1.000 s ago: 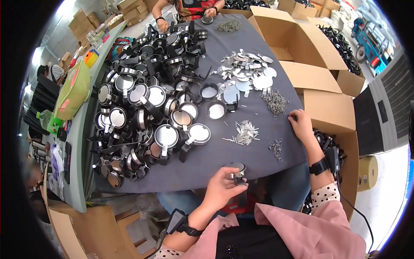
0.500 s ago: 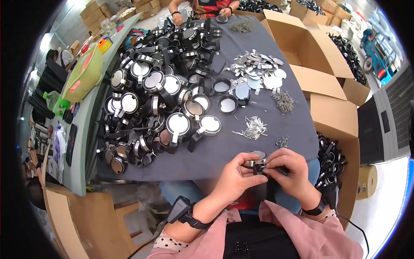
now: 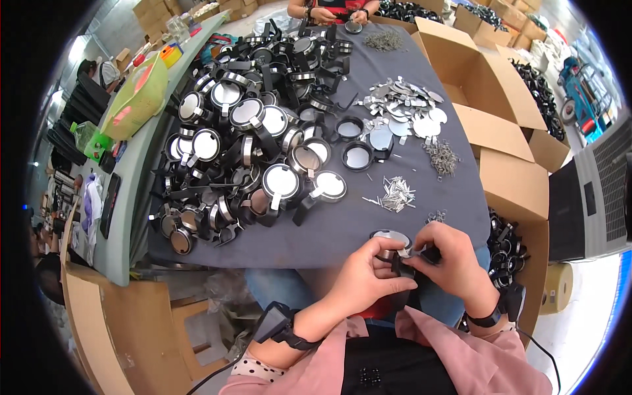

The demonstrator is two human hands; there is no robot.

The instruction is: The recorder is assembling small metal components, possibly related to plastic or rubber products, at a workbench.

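At the table's near edge my left hand (image 3: 368,276) is closed around a round lid (image 3: 392,236) with a metal face, a dark rim and a black handle part. The thumb and fingertips of my right hand (image 3: 451,260) are pinched together at the lid's hinge side. Whatever small piece they grip there is hidden by the fingers. Just beyond my hands lie a small pile of wire springs (image 3: 436,216) and a heap of thin metal pins (image 3: 397,194). Two black rings with handles (image 3: 357,157) rest farther off on the grey cloth (image 3: 316,240).
A large heap of assembled lids (image 3: 247,113) covers the table's left side. Flat metal discs (image 3: 401,105) and more springs (image 3: 442,159) lie to the right. Cardboard boxes (image 3: 507,131) stand along the right edge. Across the table, a co-worker's hands (image 3: 322,14) handle parts.
The view has shifted slightly. The lid in my left hand is now tilted with more of its metal face showing. The co-worker's hands have come closer together.
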